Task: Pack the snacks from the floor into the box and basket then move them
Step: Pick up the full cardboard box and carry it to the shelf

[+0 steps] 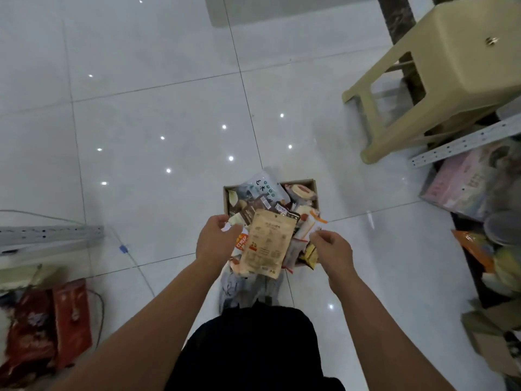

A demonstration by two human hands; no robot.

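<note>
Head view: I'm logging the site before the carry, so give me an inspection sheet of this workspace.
Surface: glossy white tiled floor, light glints.
Job's things: brown cardboard box heaped with snack packets; tan pouch on top.
Clutter: red packets left; pink carton right.
Grippers: left hand and right hand grip the box's sides.
Cables: thin white cable on floor left.
Surroundings: beige plastic stool; grey perforated metal rail.

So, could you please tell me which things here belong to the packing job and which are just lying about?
Job: cardboard box, snack packets, left hand, right hand.
Lying about: plastic stool, metal rail, pink carton.
</note>
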